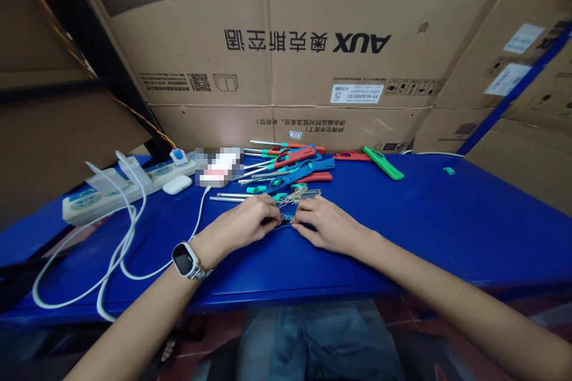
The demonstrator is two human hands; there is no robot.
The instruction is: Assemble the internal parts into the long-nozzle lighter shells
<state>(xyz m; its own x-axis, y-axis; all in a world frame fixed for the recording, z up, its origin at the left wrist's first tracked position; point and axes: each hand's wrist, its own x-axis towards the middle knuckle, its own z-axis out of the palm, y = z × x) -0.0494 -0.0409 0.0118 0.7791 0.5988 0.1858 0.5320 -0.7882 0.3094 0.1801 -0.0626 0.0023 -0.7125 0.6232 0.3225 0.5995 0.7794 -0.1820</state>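
Note:
My left hand [250, 220] and my right hand [324, 223] rest close together on the blue table [447, 220]. Their fingers are curled and pinch a small dark part [286, 223] between them; what it is I cannot make out. A smartwatch [185, 260] sits on my left wrist. Just beyond the fingers lies a pile of long-nosed lighters [290, 169] with blue, red and teal handles and metal tubes. A small clear piece [299, 193] lies at the near edge of that pile.
A green lighter [383, 162] and a red one [351, 156] lie at the back right. A white power strip [125, 186] with plugs and white cables [120, 244] sits at left, beside an earbud case [177, 184]. Large cardboard boxes [313, 41] wall the back.

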